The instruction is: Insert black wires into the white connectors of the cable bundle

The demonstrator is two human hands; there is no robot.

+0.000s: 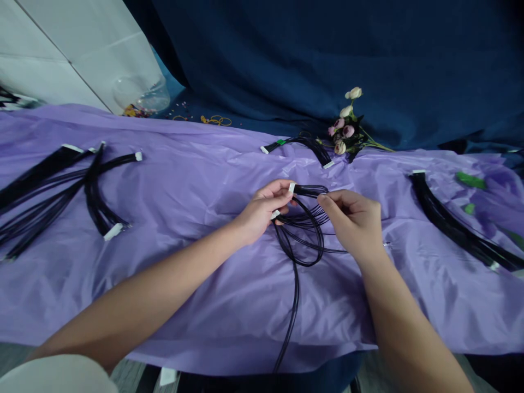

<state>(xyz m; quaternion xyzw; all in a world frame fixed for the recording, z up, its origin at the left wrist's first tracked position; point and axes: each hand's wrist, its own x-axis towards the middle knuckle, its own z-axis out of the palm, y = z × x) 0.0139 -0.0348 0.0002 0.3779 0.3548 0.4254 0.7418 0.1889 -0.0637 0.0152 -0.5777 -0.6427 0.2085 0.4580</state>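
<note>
A black wire harness (pixel 309 262) with white connectors hangs in loose loops between my two hands, above the purple sheet. My left hand (pixel 268 210) pinches its upper white connector (pixel 292 188) between thumb and fingers. A second white connector (pixel 275 215) sits just below that thumb. The fingers of my right hand (pixel 352 221) are closed on the black wires a short way right of the upper connector. One wire strand trails down toward the front edge of the sheet. My right fingertips partly hide the wires they grip.
Black wire bundles (pixel 53 191) lie at the left, another bundle (pixel 454 224) at the right. A short harness (pixel 311 146) rests at the back beside artificial flowers (pixel 344 128). Behind the purple sheet (pixel 196 180) are yellow rubber bands (pixel 216 120) and a clear plastic container (pixel 141 94).
</note>
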